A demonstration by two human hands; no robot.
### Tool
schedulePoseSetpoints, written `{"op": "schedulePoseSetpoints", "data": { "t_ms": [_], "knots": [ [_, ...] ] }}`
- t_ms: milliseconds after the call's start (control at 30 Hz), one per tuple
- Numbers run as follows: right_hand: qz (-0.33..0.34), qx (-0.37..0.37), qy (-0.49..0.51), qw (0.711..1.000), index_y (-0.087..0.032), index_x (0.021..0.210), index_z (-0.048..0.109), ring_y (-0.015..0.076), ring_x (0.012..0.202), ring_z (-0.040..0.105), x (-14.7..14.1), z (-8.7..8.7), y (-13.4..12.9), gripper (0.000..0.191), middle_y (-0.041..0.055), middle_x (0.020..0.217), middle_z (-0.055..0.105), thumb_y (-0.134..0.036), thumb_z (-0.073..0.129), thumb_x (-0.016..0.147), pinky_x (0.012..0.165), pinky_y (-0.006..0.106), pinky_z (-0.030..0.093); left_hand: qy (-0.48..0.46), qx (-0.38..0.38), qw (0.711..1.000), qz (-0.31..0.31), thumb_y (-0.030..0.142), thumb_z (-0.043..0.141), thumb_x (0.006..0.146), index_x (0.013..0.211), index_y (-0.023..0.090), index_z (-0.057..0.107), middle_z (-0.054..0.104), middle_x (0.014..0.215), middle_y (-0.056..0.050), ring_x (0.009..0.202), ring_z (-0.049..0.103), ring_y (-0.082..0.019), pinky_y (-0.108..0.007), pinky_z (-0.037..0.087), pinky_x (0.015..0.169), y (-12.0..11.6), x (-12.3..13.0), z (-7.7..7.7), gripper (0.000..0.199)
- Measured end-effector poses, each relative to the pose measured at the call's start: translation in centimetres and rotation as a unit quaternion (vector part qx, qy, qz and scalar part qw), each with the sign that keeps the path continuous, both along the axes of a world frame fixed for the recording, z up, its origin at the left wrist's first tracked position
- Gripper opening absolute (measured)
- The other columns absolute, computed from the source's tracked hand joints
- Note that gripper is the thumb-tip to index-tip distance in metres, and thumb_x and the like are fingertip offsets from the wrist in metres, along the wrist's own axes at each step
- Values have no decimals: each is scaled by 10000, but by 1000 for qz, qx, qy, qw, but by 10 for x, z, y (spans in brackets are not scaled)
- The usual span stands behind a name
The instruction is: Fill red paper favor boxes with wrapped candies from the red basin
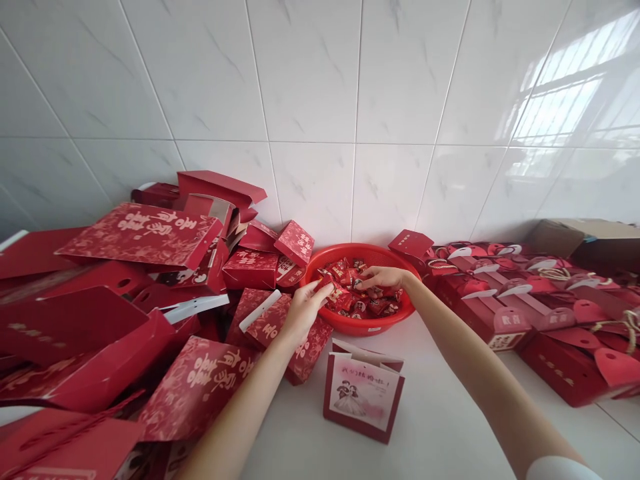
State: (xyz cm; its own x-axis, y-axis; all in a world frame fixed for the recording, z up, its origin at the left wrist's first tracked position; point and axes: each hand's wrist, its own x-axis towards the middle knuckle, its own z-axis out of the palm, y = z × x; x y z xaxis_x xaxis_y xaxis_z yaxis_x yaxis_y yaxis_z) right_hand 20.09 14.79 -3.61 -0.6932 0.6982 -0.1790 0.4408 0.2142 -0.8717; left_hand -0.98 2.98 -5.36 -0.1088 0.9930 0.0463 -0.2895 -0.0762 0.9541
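A red plastic basket (364, 327) against the tiled wall holds many small red-wrapped candies (377, 307). My left hand (306, 310) is at the basket's left rim, its fingers closed on a wrapped candy (325, 283). From the right, my right hand (384, 279) reaches over the rim, fingers bent down among the candies. Those fingertips are pressed together, and what they grip cannot be made out. In front of the basket stands a small red gift box (364, 393) with its top open and a printed couple on its front.
Loose, unfolded red gift boxes (145, 233) are heaped on the left, close to my left forearm. Closed red boxes with rope handles (480, 293) stand in rows at the right. Behind them is a brown cardboard box (575, 233). The white tabletop (440, 427) shows in front.
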Motion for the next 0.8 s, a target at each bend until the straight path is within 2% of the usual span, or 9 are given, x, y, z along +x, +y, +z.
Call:
{"op": "schedulePoseSetpoints", "data": {
  "t_ms": [100, 167, 267, 400, 533, 800],
  "knots": [
    [32, -5, -60, 998, -177, 664, 631, 112, 508, 493, 1, -2, 0, 417, -26, 549, 554, -556, 802, 645, 503, 256, 437, -14, -4, 1000, 4, 390, 902, 530, 726, 179, 761, 755, 785, -32, 918, 695, -231, -353, 507, 934, -2, 1, 3, 321],
    [18, 18, -78, 997, -187, 723, 661, 122, 522, 507, 1, -4, 1, 350, -18, 591, 594, -515, 775, 684, 515, 261, 437, -26, -8, 1000, 8, 376, 901, 518, 693, 178, 743, 748, 783, -31, 896, 692, -223, -344, 514, 904, -2, 1, 5, 308],
    [-10, 73, -119, 990, -198, 702, 673, 139, 566, 523, 2, -7, 4, 248, -11, 632, 606, -428, 765, 705, 541, 265, 420, -45, -18, 999, 15, 361, 896, 507, 685, 183, 727, 739, 805, -27, 873, 682, -204, -322, 516, 852, -1, -1, 6, 303],
    [-60, 166, -159, 971, -194, 628, 635, 164, 671, 543, 1, -11, 7, 171, -8, 679, 590, -261, 790, 652, 600, 263, 390, -67, -32, 997, 22, 341, 903, 477, 669, 186, 704, 720, 798, -20, 816, 657, -170, -295, 511, 798, 1, -5, 6, 317],
    [-87, 238, -173, 952, -187, 658, 616, 173, 727, 549, -6, -14, 7, 179, -3, 725, 604, -122, 771, 595, 637, 258, 374, -81, -36, 996, 23, 325, 914, 452, 662, 185, 694, 712, 798, -18, 763, 631, -142, -282, 511, 780, 1, -5, 8, 335],
    [-116, 304, -135, 936, -169, 772, 598, 140, 717, 518, -10, -8, 4, 49, -6, 793, 604, -172, 610, 724, 643, 241, 394, -85, -33, 996, 19, 321, 915, 470, 667, 184, 688, 705, 800, -24, 763, 637, -152, -286, 511, 767, -1, -6, 7, 330]
  ]
}}
